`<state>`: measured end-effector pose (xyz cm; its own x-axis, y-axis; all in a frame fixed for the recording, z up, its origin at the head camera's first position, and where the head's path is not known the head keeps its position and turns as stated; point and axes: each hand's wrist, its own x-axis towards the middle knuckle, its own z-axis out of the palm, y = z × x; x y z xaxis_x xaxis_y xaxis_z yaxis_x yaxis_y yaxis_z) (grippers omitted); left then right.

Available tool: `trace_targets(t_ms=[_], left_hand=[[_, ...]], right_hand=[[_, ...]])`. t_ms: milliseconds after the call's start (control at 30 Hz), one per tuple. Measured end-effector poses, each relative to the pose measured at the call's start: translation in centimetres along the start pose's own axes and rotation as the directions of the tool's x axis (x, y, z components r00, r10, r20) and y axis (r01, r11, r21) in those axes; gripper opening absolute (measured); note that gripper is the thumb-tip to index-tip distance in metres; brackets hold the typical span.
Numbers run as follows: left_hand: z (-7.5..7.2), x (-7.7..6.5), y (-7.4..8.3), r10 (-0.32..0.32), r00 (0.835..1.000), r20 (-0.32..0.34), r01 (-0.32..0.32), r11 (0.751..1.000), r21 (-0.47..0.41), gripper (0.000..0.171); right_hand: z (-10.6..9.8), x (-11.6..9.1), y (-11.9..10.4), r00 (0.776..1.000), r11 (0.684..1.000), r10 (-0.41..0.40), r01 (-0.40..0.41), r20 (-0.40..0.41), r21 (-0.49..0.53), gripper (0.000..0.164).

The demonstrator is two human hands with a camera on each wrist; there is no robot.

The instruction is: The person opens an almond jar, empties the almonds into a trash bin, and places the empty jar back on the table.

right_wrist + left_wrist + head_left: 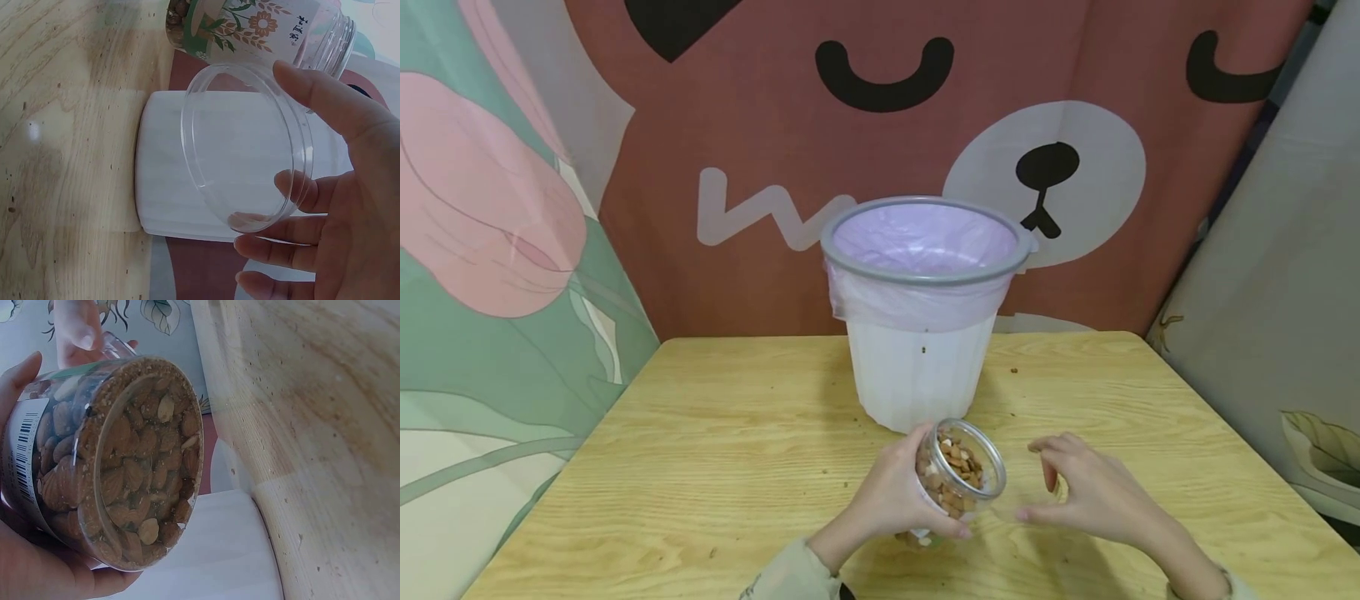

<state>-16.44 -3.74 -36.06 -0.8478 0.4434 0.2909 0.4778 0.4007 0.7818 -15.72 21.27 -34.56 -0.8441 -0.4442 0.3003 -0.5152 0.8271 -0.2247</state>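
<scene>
My left hand (887,492) grips a clear jar (936,492) of almonds, tilted with its open mouth toward the right. From below, the left wrist view shows the jar's base with almonds (144,456) and crumbs against it, plus a barcode label (25,456) on the side. A printed flower label (269,28) appears on the jar in the right wrist view. My right hand (1097,492) is to the right of the jar, thumb and fingers pinching a clear round plastic lid (240,144) by its edge. The lid is barely visible in the head view.
Behind the jar stands a white bin (917,375) with a grey rim and a purple liner bag (925,237). Small crumbs (1014,370) dot the wooden table (722,450). Printed curtains (760,108) enclose the back and sides.
</scene>
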Motion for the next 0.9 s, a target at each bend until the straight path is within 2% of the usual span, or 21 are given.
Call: trace_targets(t_ms=[200,500,733,900], left_hand=[[0.0,0.0,0.0,0.007,1.0,0.0,-0.007,1.0,0.009,0.099],[0.0,0.0,-0.1,0.016,1.0,0.002,-0.016,1.0,0.002,0.097],[0.0,-0.1,-0.1,0.021,1.0,0.004,-0.021,1.0,0.001,0.097],[0.0,-0.2,-0.2,0.021,1.0,0.001,-0.021,1.0,0.006,0.096]], right_hand=[[0.2,0.0,0.3,0.999,1.0,0.018,-0.019,0.043,0.019,0.048],[0.7,0.0,0.9,0.996,0.997,-0.016,0.01,0.084,0.072,0.045],[1.2,-0.2,1.2,0.99,0.992,0.001,-0.019,0.141,0.127,0.044],[1.7,-0.2,1.5,0.987,0.987,-0.034,0.008,0.16,0.163,0.042]])
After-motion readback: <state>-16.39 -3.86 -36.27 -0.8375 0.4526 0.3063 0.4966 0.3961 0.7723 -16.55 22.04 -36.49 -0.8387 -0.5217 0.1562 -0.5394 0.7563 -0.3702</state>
